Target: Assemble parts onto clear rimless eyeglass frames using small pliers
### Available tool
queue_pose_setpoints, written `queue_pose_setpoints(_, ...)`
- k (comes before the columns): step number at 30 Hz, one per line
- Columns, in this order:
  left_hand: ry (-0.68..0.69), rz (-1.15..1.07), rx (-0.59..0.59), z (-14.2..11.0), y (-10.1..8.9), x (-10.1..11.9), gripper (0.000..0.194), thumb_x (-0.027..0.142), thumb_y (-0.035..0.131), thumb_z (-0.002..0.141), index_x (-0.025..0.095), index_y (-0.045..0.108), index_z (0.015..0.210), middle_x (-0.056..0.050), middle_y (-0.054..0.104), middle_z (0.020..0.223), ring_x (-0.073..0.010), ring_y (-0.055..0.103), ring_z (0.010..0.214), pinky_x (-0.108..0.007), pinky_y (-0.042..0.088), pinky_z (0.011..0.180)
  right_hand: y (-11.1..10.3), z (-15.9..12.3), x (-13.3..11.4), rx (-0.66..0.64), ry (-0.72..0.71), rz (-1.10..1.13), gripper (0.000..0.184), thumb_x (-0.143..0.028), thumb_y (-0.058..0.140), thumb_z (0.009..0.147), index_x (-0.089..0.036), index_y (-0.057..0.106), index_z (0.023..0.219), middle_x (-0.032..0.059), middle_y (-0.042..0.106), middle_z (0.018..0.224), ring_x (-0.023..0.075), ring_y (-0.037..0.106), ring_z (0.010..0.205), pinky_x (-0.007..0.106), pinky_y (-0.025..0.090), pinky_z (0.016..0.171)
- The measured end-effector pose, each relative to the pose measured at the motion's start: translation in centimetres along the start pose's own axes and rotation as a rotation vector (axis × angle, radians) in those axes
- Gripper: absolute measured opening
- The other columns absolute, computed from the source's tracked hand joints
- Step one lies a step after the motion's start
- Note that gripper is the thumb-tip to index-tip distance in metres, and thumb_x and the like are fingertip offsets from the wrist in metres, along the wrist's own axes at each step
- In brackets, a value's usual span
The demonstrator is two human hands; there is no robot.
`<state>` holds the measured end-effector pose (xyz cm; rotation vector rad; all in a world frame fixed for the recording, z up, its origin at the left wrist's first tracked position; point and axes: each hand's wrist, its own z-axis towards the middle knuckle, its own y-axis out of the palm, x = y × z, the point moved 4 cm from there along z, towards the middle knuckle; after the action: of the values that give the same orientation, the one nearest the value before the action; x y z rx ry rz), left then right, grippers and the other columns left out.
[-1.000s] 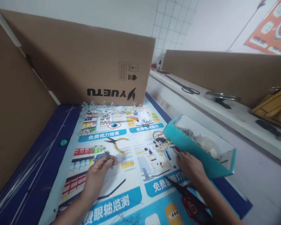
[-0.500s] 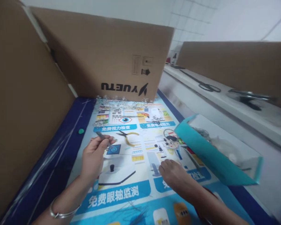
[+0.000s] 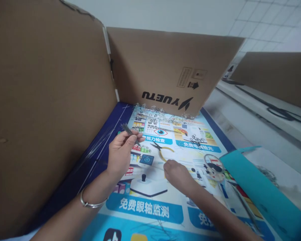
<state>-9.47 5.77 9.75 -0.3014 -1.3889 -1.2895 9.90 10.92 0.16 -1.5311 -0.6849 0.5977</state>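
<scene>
upside-down yuetu on cardboard [image 3: 153, 60], 免费眼轴监测 on printed mat [image 3: 174, 214]

- Open lane over printed sheet [image 3: 146, 167] between left hand [image 3: 121, 150] and right hand [image 3: 177, 172]; farther up, yellow-handled pliers [image 3: 160, 148] in the way.
- Pliers' lower handle ends right at right hand, contact unclear.
- Bundle of thin wires [image 3: 127, 129] juts from left hand, toward left cardboard panel [image 3: 52, 100], which walls that side.
- Far cardboard panel [image 3: 160, 67] blocks back.
- Teal box [image 3: 256, 187] bars right; gap between it and right hand.
</scene>
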Motion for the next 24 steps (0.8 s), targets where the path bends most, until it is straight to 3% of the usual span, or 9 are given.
queue_pose_setpoints(3,0.006,0.0,0.012,0.1,-0.2,0.3,0.012,0.022,0.064,0.072,0.016,0.062,0.083,-0.001,0.065,0.077,-0.0142,0.063,0.074,-0.032,0.051,0.076,-0.2,1.7,-1.8,-0.011,-0.008,0.075,0.022,-0.013,0.039,0.082,-0.017,0.057,0.092,0.007,0.056,0.096,0.0173,0.05,0.092,0.024,0.037,0.071)
queue_pose_setpoints(7,0.0,-0.011,-0.002,0.2,-0.3,0.6,0.013,0.023,0.065,0.072,0.017,0.062,0.083,-0.001,0.065,0.076,-0.0146,0.064,0.073,-0.032,0.052,0.074,0.0,1.8,-3.0,-0.062,-0.016,0.141,0.025,-0.01,0.036,0.082,-0.017,0.055,0.096,0.0062,0.055,0.094,0.0156,0.051,0.086,0.024,0.037,0.071)
queue_pose_setpoints(17,-0.028,-0.016,-0.036,0.1,-0.3,0.7,0.013,0.023,0.064,0.072,0.016,0.063,0.083,-0.002,0.066,0.078,-0.0155,0.065,0.072,-0.033,0.051,0.075,1.1,-5.2,-7.1,-0.13,-0.178,0.272,0.023,-0.009,0.039,0.078,-0.018,0.057,0.088,0.0048,0.056,0.089,0.0164,0.049,0.081,0.025,0.035,0.07)
queue_pose_setpoints(21,0.031,-0.015,0.006,0.8,-0.9,1.6,0.012,0.023,0.063,0.073,0.016,0.062,0.083,-0.002,0.066,0.078,-0.0145,0.064,0.073,-0.033,0.051,0.076,2.6,-7.2,-7.9,-0.093,-0.252,0.249,0.016,-0.011,0.048,0.076,-0.02,0.057,0.086,0.0032,0.057,0.088,0.0152,0.05,0.077,0.023,0.035,0.063)
queue_pose_setpoints(24,0.091,-0.025,0.027,1.4,-1.3,2.7,0.012,0.022,0.063,0.073,0.018,0.061,0.084,-0.001,0.066,0.078,-0.013,0.063,0.072,-0.033,0.05,0.077,4.0,-7.7,-8.4,-0.102,-0.36,0.24,0.005,-0.023,0.055,0.078,-0.02,0.057,0.081,0.0014,0.057,0.082,0.0137,0.051,0.07,0.021,0.034,0.056)
